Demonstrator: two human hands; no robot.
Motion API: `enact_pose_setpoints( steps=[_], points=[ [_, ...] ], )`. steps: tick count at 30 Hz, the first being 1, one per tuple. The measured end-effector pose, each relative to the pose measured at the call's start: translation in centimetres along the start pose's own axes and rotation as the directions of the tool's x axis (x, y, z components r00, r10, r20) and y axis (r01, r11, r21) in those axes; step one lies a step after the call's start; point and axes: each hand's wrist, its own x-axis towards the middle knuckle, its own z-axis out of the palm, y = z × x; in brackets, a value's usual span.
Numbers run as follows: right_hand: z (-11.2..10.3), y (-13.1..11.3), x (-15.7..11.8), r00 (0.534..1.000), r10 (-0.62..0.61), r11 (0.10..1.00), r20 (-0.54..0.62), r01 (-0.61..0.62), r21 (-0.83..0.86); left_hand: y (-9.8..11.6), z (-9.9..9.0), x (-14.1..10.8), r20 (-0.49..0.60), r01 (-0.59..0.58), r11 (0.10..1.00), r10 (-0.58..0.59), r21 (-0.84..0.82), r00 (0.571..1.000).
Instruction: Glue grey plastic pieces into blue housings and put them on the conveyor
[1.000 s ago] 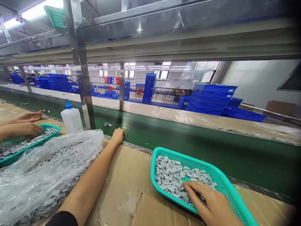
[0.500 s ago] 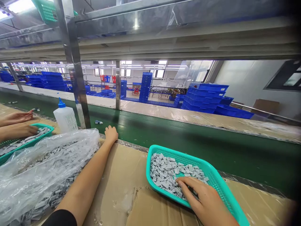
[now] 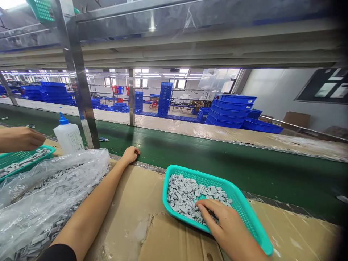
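My right hand (image 3: 227, 224) reaches into a teal plastic basket (image 3: 254, 226), with thumb and index finger pinched on a small grey plastic piece (image 3: 197, 203). Loose grey pieces (image 3: 183, 192) of the same kind are heaped around its fingertips. My left hand (image 3: 130, 155) rests on the near edge of the green conveyor belt (image 3: 168, 150). Its fingers are curled closed over the belt side, and whatever they hold, if anything, is hidden. Beside my left forearm lies a clear plastic bag (image 3: 62, 181) full of grey pieces.
A white bottle (image 3: 69, 136) with a blue nozzle stands by a metal post (image 3: 81, 90). At left, a co-worker's hand (image 3: 23, 139) hovers over another teal basket (image 3: 50, 152). A small blue-and-white piece (image 3: 103, 139) lies on the belt. Blue crates (image 3: 230, 110) are stacked beyond.
My view has turned slightly right. My left hand's fingers have curled in more over the belt edge. The co-worker's hand has risen from the basket. A pale object shows at the belt's right end.
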Motion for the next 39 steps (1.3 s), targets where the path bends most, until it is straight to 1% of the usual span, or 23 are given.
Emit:
enact_pose_setpoints(
  steps=[5, 9, 14, 19, 22, 23, 25, 28, 30, 33, 36, 39],
  points=[
    [0.0, 0.1, -0.2, 1.0, 0.007, 1.0, 0.012, -0.007, -0.002, 0.8, 0.0, -0.4, 0.006, -0.066, 0.996, 0.066, -0.053, 0.998],
    [0.1, 0.1, -0.2, 1.0, 0.006, 1.0, 0.002, -0.006, -0.004, 0.9, -0.1, -0.7, -0.008, -0.058, 0.998, 0.058, -0.028, 0.998],
    [0.0, 0.0, -0.2, 1.0, 0.009, 1.0, 0.01, -0.009, -0.005, 0.9, 0.1, -0.6, -0.022, 0.043, 0.998, -0.042, 0.052, 0.999],
    [0.0, 0.0, -0.3, 1.0, 0.004, 1.0, 0.002, -0.004, -0.006, 0.6, 0.4, -0.5, -0.059, 0.17, 0.98, -0.165, 0.106, 0.985],
    [0.1, 0.0, -0.3, 1.0, 0.006, 1.0, -0.002, -0.006, -0.002, 0.3, 0.3, -0.6, -0.081, 0.206, 0.972, -0.197, 0.112, 0.977],
    [0.1, 0.1, -0.2, 1.0, 0.005, 1.0, -0.004, -0.005, -0.001, 0.3, 0.2, -0.6, -0.084, 0.197, 0.974, -0.188, 0.109, 0.979],
    [0.1, 0.1, -0.2, 1.0, 0.0, 1.0, -0.008, 0.0, 0.0, 0.4, 0.1, -0.6, -0.083, 0.14, 0.986, -0.132, 0.094, 0.988],
    [0.0, 0.0, -0.3, 1.0, -0.013, 1.0, -0.02, 0.013, -0.002, 1.2, 0.1, -0.6, -0.063, -0.01, 0.998, 0.013, 0.056, 0.998],
    [-0.1, -0.1, -0.3, 1.0, -0.018, 1.0, -0.022, 0.018, -0.004, 2.2, 0.2, -0.7, -0.043, -0.115, 0.993, 0.116, 0.027, 0.992],
    [-0.1, -0.2, -0.3, 0.999, -0.024, 1.0, -0.024, 0.024, -0.002, 3.7, 0.5, -0.9, -0.013, -0.242, 0.97, 0.242, -0.012, 0.97],
    [-0.1, -0.2, -0.3, 0.999, -0.034, 0.999, -0.043, 0.034, 0.002, 4.7, 0.7, -1.0, -0.003, -0.295, 0.955, 0.295, -0.023, 0.956],
    [-0.1, -0.2, -0.2, 0.998, -0.037, 0.999, -0.048, 0.037, -0.004, 4.6, 0.9, -1.0, -0.015, -0.278, 0.961, 0.278, -0.009, 0.961]
  ],
)
